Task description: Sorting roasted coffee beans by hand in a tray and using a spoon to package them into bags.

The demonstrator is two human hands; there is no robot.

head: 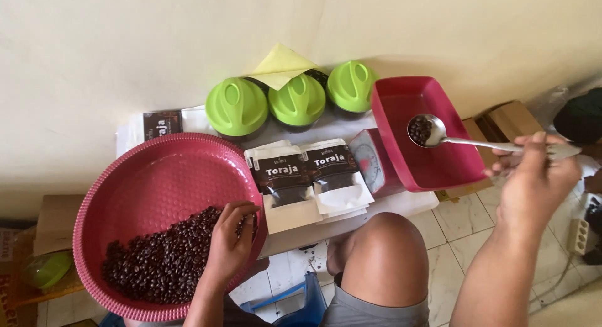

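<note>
My left hand (pixel 229 242) grips the rim of a large round pink tray (pixel 150 170), tilted, with dark coffee beans (pixel 163 258) piled at its lower side. My right hand (pixel 533 176) holds the handle of a metal spoon (pixel 429 131) whose bowl carries a few beans. The spoon bowl hovers over the red rectangular pan (pixel 433 164) of a small kitchen scale (pixel 370 161).
Two white pouches with black labels (pixel 307 176) lie on the low white table. Three jars with green lids (pixel 295 101) stand at the wall, a yellow paper behind them. My bare knee (pixel 382 252) is below. Cardboard boxes (pixel 508 120) and a power strip (pixel 578 236) sit right.
</note>
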